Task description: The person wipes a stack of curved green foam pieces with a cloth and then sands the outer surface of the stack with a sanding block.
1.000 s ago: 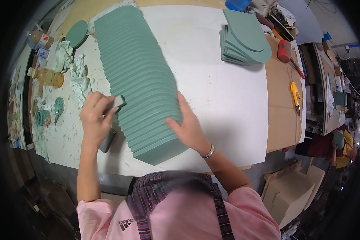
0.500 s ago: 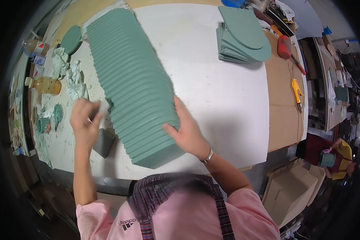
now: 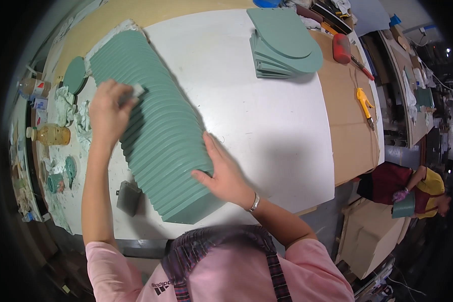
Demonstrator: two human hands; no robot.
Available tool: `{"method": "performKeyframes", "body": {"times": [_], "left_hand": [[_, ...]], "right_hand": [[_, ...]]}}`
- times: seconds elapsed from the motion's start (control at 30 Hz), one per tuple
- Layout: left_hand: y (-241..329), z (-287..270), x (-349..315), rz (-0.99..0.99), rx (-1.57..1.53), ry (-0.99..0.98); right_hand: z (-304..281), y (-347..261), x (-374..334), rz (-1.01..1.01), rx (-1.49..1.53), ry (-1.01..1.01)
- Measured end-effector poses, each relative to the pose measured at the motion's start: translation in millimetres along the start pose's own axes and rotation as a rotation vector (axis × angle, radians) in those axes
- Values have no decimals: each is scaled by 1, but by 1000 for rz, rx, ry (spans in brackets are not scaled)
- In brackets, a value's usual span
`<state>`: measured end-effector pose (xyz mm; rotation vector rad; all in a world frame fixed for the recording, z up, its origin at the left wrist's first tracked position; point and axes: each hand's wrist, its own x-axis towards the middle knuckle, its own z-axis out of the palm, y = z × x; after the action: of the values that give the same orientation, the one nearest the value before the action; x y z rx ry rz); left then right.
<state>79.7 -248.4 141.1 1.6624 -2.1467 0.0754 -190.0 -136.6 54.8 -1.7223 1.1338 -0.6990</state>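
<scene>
A long row of green round-ended panels (image 3: 158, 126), standing packed side by side, runs from near me toward the far left of the table. Over its left side is my left hand (image 3: 108, 110), the fingers pinched around a small pale pad (image 3: 138, 91) whose exact kind I cannot make out. My right hand (image 3: 226, 176) rests against the row's near right side, thumb on top and fingers stretched along the edge. Beside the near left end stands a dark grey block (image 3: 129, 198).
More green panels (image 3: 287, 48) lie stacked at the far right, near a red mallet (image 3: 342, 49) and a yellow air blow gun (image 3: 363, 100). Crumpled rags (image 3: 64, 105), a bottle of amber liquid (image 3: 53, 135) and a green disc (image 3: 75, 75) lie left. Another person (image 3: 412, 189) stands beyond cardboard (image 3: 372, 236).
My left hand has moved away from me, from beside the row's near left edge to above its farther part. My right hand still rests on the row. The view has shifted slightly.
</scene>
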Motion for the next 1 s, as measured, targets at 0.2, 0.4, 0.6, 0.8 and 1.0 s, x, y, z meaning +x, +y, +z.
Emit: {"method": "performKeyframes", "body": {"times": [0.2, 0.4, 0.6, 0.8, 1.0], "left_hand": [[8, 14, 12, 67, 49, -21], [23, 24, 25, 189, 49, -156], [8, 14, 21, 260, -39, -50], [-108, -6, 9, -325, 124, 38], [-27, 21, 24, 141, 100, -78]], "right_hand": [[-1, 0, 0, 9, 19, -1], [-1, 4, -1, -15, -16, 20], [-20, 11, 19, 34, -93, -42], [-9, 19, 117, -72, 184, 70], [2, 27, 143, 146, 411, -98]]}}
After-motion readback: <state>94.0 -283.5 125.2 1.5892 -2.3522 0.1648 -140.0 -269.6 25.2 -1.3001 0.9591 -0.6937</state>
